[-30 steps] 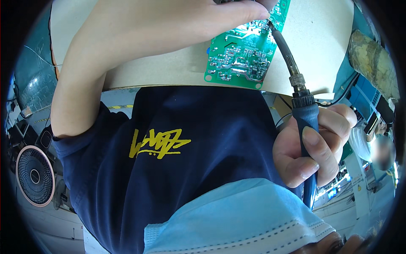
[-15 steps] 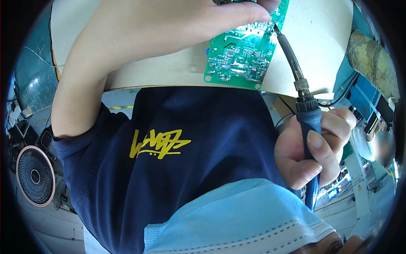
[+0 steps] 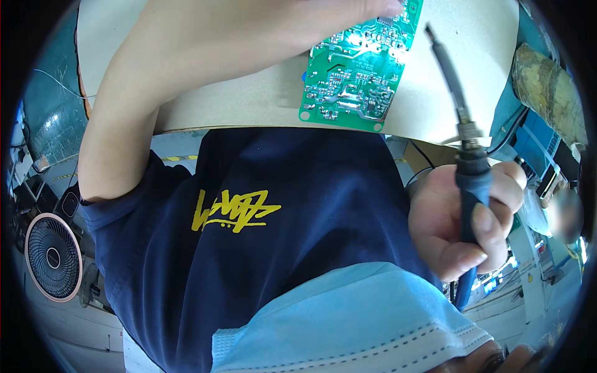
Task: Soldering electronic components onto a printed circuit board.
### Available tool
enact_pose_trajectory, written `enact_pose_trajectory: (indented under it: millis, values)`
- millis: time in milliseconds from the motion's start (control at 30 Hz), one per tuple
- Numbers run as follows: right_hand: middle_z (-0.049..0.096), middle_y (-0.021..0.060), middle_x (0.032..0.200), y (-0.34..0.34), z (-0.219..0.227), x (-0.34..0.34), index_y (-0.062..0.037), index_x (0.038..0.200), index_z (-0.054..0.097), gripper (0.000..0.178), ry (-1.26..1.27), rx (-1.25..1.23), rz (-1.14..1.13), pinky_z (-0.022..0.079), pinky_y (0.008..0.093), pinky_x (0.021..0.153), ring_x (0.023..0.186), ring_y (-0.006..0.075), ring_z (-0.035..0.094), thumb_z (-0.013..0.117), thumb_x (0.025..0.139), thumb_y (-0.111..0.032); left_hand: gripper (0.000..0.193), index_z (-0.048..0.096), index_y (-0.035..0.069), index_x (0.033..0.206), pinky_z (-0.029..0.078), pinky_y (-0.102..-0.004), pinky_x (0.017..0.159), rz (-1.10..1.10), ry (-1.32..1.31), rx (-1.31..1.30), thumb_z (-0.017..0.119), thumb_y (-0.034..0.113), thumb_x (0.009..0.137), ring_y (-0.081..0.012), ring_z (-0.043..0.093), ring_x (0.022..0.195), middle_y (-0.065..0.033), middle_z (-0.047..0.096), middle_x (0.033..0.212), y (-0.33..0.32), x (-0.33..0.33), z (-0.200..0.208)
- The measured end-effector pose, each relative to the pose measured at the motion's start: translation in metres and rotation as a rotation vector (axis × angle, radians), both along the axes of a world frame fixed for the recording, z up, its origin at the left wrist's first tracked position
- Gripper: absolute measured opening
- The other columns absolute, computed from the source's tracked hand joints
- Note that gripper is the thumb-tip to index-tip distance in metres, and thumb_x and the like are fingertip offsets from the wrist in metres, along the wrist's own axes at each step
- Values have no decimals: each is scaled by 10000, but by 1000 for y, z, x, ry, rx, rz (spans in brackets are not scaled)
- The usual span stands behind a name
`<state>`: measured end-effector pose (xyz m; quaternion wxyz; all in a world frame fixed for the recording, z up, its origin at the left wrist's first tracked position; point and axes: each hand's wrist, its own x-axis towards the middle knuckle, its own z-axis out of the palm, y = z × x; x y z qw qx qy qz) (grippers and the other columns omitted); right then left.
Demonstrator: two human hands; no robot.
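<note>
A soldering iron (image 3: 474, 193) with a blue handle is gripped in my right hand (image 3: 444, 230), its fingers wrapped round the handle. The iron's dark tip points up and away, just right of the green circuit board (image 3: 354, 87) and apart from it. The board lies tilted on the pale sheet, its small parts and shiny solder spots facing up. My left hand (image 3: 267, 31) reaches across from the left over the board's far part. One fingertip shows near the board's far edge; the other fingers are hidden or cut off by the upper edge of the picture.
A pale sheet (image 3: 236, 102) covers the worktop. Right of it are a mottled brownish roll (image 3: 547, 87) and a black cable (image 3: 507, 130). At the left stands a round fan (image 3: 53, 258). Another person (image 3: 541, 211) is in the background at right.
The iron's tip has lifted off the board and swung right, with my right hand shifting slightly right. My left hand has moved a little farther up; a dark thing beside it has gone from view.
</note>
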<state>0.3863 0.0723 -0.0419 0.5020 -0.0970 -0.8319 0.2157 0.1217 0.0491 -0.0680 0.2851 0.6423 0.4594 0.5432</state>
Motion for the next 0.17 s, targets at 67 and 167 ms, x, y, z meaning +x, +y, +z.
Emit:
enact_pose_trajectory:
  millis: [67,167]
  values:
    - [650,194,862,3,-5,4,-14,1262,558,428,122,-102,32,435,472,707,739,290,609,349,1073,-336,41,635,-12,911,432,-278,641,8,-90,13,672,6,918,-124,564,756,-48,603,814,3,3,1]
    - [680,239,978,2,-14,7,-26,1373,479,491,65,-296,-91,524,536,838,815,347,672,322,1106,-407,46,627,-20,964,436,-252,636,-19,-62,14,651,18,956,-96,556,765,-43,598,827,6,-8,9]
